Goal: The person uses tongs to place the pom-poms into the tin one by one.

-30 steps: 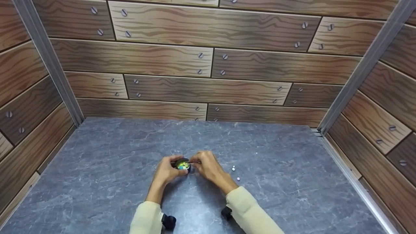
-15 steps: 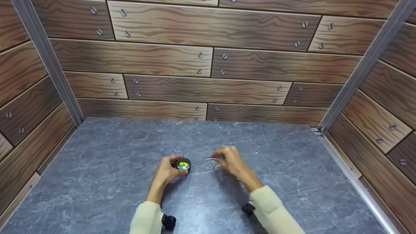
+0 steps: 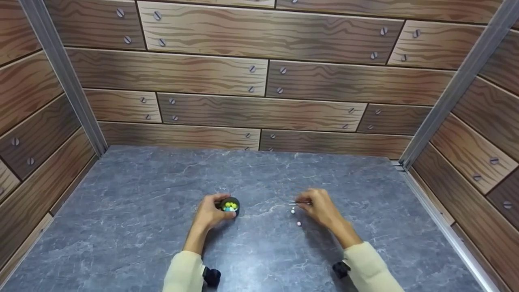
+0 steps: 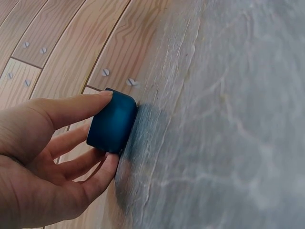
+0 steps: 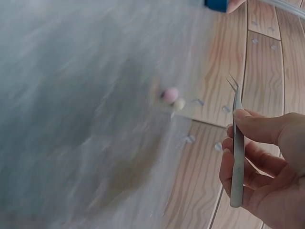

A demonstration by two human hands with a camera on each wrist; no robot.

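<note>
My left hand grips a small round dark container on the tabletop, thumb on one side and fingers on the other. Yellow, blue and white beads show inside it in the head view. My right hand pinches a pair of metal tweezers between thumb and fingers. Their thin bent tips stand slightly apart, with nothing between them in the right wrist view. Near the tips in the head view lie small white beads, and a pink bead sits a little closer to me.
A grey marbled tabletop spreads under both hands. Wood-print panels wall in the back and both sides, with metal corner posts between them. Each wrist carries a small black camera.
My right hand has moved right with the tweezers, away from the container to beside the loose beads. My left hand stays in place, holding the container.
</note>
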